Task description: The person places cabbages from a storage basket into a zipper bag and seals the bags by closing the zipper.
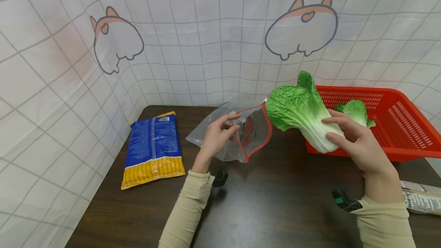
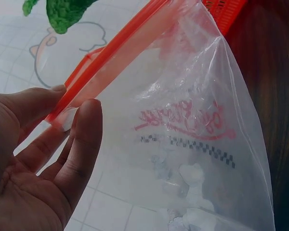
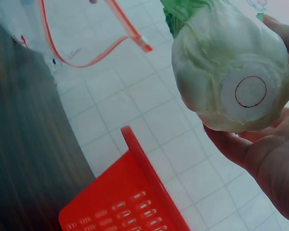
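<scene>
My right hand [image 1: 358,141] grips a napa cabbage [image 1: 310,114] by its white base, the green leaves tilted up to the left. In the right wrist view the cabbage's round base [image 3: 250,91] faces the camera, fingers and thumb on either side. A clear zip bag [image 1: 224,141] with a red seal and red lettering gapes toward the cabbage. Its edge is pinched by my left hand [image 1: 218,133]; in the left wrist view thumb and finger hold the red zip strip [image 2: 106,62]. The leaf tips overlap the bag's far corner in the head view.
A red slotted basket [image 1: 389,148] stands at the back right with another leafy vegetable [image 1: 356,112] inside. A blue and yellow packet [image 1: 153,150] lies at the left, near the wall cloth. Another package [image 1: 422,198] lies at the right edge of the dark table [image 1: 268,209].
</scene>
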Demonstrator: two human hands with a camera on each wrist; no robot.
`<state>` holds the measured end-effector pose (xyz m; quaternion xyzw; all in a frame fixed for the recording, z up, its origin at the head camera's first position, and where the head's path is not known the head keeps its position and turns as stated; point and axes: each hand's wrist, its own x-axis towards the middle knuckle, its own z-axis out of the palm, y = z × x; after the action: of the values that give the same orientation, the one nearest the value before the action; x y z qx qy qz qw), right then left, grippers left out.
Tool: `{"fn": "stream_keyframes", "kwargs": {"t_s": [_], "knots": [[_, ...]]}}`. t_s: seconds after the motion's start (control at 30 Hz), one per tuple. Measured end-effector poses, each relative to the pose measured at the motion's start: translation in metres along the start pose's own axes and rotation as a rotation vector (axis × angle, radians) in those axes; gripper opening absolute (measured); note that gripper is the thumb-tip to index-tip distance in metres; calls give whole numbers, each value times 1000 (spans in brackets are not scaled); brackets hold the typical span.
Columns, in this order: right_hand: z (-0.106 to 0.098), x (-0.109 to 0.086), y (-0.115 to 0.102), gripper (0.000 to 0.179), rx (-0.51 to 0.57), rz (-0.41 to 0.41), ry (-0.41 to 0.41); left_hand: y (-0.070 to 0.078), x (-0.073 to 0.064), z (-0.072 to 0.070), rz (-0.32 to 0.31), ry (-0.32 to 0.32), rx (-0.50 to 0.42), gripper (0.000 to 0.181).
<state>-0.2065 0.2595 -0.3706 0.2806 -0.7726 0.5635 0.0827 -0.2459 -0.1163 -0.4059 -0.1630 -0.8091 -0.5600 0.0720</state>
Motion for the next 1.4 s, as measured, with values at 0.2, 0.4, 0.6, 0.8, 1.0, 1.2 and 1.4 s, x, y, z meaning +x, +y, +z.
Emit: {"fn": "stream_keyframes", "kwargs": {"t_s": [0.2, 0.4, 0.6, 0.8, 1.0, 1.2, 1.4], "knots": [[-2, -5, -5, 41, 32, -50, 2, 1, 7, 6, 12, -35, 12, 37], [-1, -2, -3, 45, 34, -104, -60, 2, 8, 7, -2, -28, 13, 36], [5, -1, 1, 45, 27, -93, -70, 1, 5, 4, 0, -14, -9, 36], [9, -3, 2, 45, 25, -96, -67, 1, 3, 3, 3, -6, 0, 36], [9, -4, 1, 46, -34, -75, -69, 6, 1, 2, 4, 0, -18, 36], [12, -4, 2, 47, -42, -94, -91, 6, 0, 1, -2, 1, -24, 36], [19, 0, 1, 46, -30, -84, -107, -1, -1, -1, -9, 7, -11, 36]]}}
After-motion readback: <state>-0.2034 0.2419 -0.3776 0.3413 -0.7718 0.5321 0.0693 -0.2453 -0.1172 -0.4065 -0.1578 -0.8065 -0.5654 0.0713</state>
